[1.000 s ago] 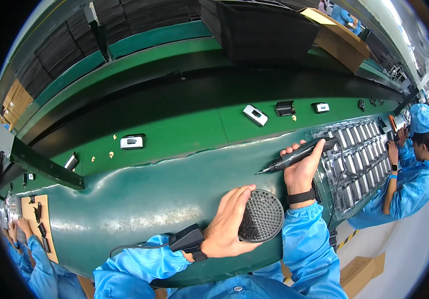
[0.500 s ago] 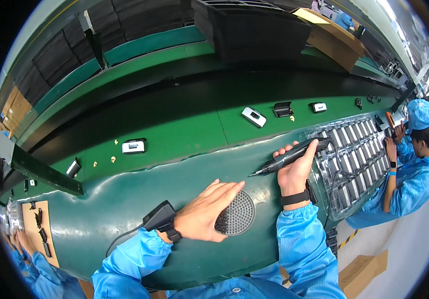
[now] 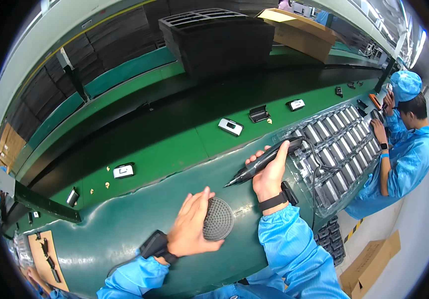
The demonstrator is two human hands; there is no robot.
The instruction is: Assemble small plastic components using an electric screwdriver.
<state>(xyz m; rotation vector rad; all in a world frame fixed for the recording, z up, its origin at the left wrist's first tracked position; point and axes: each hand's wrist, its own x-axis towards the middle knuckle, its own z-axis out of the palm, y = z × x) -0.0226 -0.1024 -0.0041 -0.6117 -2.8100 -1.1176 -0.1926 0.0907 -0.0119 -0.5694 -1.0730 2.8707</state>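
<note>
1. L hand [image 3: 192,226]: fingers spread, thumb well apart from them, curved round the L side of a round grey dish [image 3: 219,219] w/ a dimpled surface. Dish sits btwn fingertips & thumb, opening to the R; can't tell how firmly it's touched.
2. R hand [image 3: 270,174]: palm turned up, thumb & fingers closed round a blk pen-shaped driver [image 3: 261,162]. Driver slants; its thin tip points down-L, above & just R of the dish, apart from it. A blk cable [image 3: 314,199] loops off its rear end, R of the hand.
3. Wrists: blk boxy device [image 3: 154,245] strapped behind L hand; blk band [image 3: 274,201] behind R hand. Sleeves are blue.
4. Under both hands: green tabletop [image 3: 124,224].
5. Just R of R hand: clear plastic tray [image 3: 294,182], rows of silver-&-blk parts [image 3: 341,177] inside.
6. Beyond the hands: green belt [image 3: 179,154]. Past R hand, a white-&-blk unit [image 3: 230,126] & an open blk case [image 3: 259,114]; up-L of L hand, another white unit [image 3: 123,171].
7. Far L of L hand: tan board [image 3: 35,249] w/ dark pieces in a line.
8. Far R of R hand: co-worker [image 3: 398,174], blue cap & smock, hands near the tray's far end.
</note>
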